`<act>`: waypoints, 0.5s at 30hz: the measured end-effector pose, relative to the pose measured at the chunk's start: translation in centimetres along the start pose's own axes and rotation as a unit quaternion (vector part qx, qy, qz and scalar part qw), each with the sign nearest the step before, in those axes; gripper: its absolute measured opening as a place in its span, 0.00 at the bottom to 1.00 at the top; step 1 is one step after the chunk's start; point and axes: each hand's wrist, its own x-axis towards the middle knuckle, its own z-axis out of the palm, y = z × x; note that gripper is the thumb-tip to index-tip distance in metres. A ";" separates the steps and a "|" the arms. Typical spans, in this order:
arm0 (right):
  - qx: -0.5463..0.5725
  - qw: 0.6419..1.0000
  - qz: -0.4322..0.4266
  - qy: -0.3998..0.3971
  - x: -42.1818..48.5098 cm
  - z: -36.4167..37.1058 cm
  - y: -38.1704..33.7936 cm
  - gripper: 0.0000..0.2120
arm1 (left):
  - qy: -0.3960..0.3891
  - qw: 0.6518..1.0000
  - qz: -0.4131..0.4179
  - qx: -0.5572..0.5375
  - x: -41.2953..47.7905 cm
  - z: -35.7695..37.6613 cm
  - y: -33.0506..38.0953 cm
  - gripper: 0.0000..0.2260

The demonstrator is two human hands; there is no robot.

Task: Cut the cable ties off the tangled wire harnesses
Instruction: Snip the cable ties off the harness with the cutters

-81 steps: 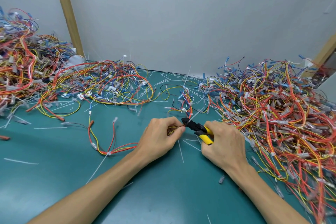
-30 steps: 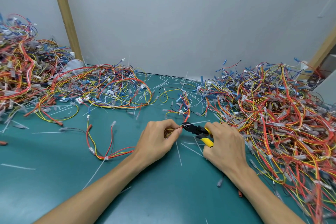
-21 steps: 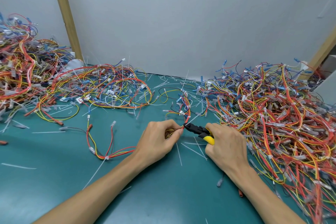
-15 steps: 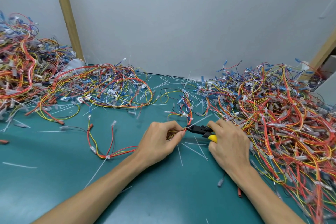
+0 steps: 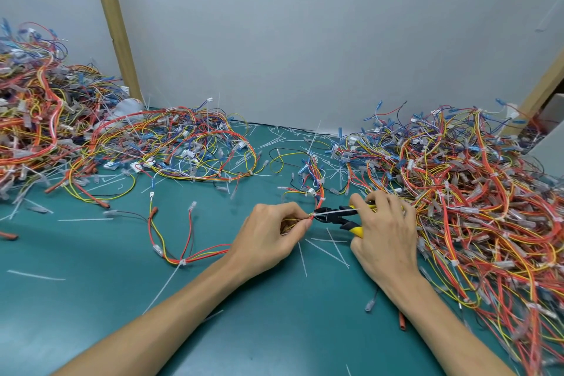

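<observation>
On the green counter [image 5: 91, 314] the left grip [image 5: 268, 235] pinches a red-and-yellow wire bundle [image 5: 207, 253]; the right grip [image 5: 383, 235] is curled round yellow-handled cutters [image 5: 332, 215], their black tip at the bundle's white cable tie [image 5: 314, 214]. Tangled wire heaps [image 5: 473, 192] lie beyond

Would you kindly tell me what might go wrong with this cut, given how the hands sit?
The cutters meet the cable tie right against the harness wires, so they may nick insulation. The left hand pinches those wires just beside the blades; a slip might catch a fingertip.
</observation>
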 end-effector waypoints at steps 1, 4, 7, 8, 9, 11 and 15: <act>-0.001 1.000 0.000 0.000 0.0 0.0 0.0 0.27 | 0.000 1.000 0.000 0.001 0.0 0.0 0.0 0.05; -0.007 1.000 -0.001 0.004 0.0 0.1 0.0 0.26 | -0.003 1.000 -0.001 0.001 0.0 0.0 0.0 0.06; -0.009 1.000 -0.003 0.006 0.0 0.3 0.1 0.26 | -0.004 1.000 0.001 -0.001 0.0 0.1 -0.1 0.06; -0.009 1.000 -0.004 0.008 0.0 0.3 0.2 0.26 | -0.005 1.000 0.002 -0.001 0.0 0.1 -0.1 0.05; -0.008 1.000 -0.006 0.008 0.0 0.3 0.2 0.26 | -0.005 1.000 0.003 -0.001 0.0 0.1 0.0 0.05; -0.006 1.000 -0.010 0.005 0.0 0.3 0.3 0.24 | -0.006 1.000 0.005 0.001 -0.1 0.1 0.0 0.05; 0.028 0.999 0.003 -0.016 0.1 0.0 0.4 0.18 | -0.001 1.000 0.004 0.001 -0.1 0.0 -0.1 0.05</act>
